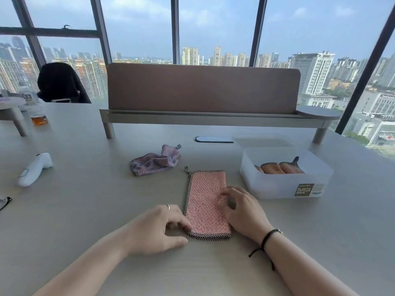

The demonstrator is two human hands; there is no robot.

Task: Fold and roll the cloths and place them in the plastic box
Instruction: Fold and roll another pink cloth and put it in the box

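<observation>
A pink cloth (pixel 205 201) with a dark checked border lies folded into a long strip on the table in front of me. My left hand (pixel 158 227) rests at its near left corner, fingertips touching the edge. My right hand (pixel 243 210) lies on the strip's right side, fingers curled loosely on the fabric. A crumpled lilac cloth (pixel 154 161) sits further back to the left. The translucent plastic box (pixel 284 184) stands to the right, with rolled orange-pink cloths (pixel 280 168) inside.
The box lid (pixel 263 142) lies behind the box. A white handheld device (pixel 35 169) and a bottle (pixel 35 107) are at the left. A desk divider with a shelf (pixel 203 90) crosses the back. A dark chair (pixel 61 84) stands far left.
</observation>
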